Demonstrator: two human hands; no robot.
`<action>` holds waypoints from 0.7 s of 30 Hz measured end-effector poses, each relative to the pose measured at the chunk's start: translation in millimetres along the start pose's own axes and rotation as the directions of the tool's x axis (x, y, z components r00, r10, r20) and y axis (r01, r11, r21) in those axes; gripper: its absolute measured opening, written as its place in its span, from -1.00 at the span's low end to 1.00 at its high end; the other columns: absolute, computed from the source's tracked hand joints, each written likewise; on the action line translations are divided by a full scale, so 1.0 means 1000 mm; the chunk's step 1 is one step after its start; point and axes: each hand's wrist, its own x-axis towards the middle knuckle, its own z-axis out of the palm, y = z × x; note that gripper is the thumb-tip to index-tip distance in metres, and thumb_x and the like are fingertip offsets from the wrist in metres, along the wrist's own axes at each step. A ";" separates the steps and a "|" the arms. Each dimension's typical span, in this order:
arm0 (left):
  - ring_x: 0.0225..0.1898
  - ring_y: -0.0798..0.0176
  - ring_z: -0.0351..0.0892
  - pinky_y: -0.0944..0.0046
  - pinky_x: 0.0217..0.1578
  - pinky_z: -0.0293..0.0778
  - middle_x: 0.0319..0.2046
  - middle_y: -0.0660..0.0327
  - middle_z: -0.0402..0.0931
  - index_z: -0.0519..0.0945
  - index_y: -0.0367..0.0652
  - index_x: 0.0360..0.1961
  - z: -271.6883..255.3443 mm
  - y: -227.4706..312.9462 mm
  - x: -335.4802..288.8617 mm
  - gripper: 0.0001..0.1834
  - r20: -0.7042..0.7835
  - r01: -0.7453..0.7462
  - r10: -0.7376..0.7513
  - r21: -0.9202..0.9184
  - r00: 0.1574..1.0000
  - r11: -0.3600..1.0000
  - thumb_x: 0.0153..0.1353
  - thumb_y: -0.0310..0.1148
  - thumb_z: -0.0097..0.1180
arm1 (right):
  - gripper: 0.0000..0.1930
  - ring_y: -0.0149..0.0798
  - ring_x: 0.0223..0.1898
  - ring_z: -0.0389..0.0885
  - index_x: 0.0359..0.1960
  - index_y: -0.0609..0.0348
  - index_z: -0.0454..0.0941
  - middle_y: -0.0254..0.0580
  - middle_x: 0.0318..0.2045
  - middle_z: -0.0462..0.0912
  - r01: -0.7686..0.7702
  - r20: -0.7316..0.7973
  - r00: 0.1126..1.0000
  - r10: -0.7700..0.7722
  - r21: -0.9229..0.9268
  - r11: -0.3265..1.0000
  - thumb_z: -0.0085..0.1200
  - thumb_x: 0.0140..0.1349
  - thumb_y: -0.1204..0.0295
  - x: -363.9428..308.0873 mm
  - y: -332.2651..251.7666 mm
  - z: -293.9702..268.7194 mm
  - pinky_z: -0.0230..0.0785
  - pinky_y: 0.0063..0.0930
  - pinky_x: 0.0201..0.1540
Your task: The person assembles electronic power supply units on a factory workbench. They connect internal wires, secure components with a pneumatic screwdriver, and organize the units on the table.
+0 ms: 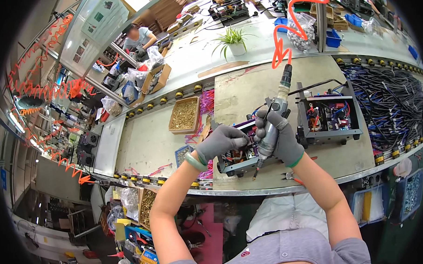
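My right hand [282, 138], in a grey glove, is wrapped round a silver air screwdriver [279, 104]. Its bit points down toward me, past the front edge of an open dark metal chassis [243, 167]. An orange coiled hose [279, 53] leads up from the tool's far end. My left hand [221, 142], gloved too, reaches over the left side of that chassis with thumb and fingers pinched together. Whatever the pinch holds is too small or hidden to tell. Circuit parts and wires show inside the chassis, partly covered by both hands.
A second open chassis [329, 116] stands to the right, beside a pile of black cables [387, 102]. Left of my hands are a box of small brass-coloured parts [184, 115] and a blue tray [183, 155]. Pliers [292, 177] lie near the bench edge. Another person [140, 39] works across.
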 end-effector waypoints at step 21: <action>-0.38 -0.03 0.63 0.06 -0.35 0.51 -0.46 0.07 0.60 0.58 -0.05 -0.07 -0.003 -0.017 -0.053 -0.61 -0.135 -0.036 0.207 0.752 0.969 0.659 0.11 -0.11 0.23 | -0.70 -0.41 -0.43 0.55 -0.06 0.11 0.45 -0.31 -0.35 0.54 -0.009 0.022 1.000 0.009 0.006 1.000 0.15 0.27 0.26 0.002 0.003 -0.004 0.51 -0.43 -0.32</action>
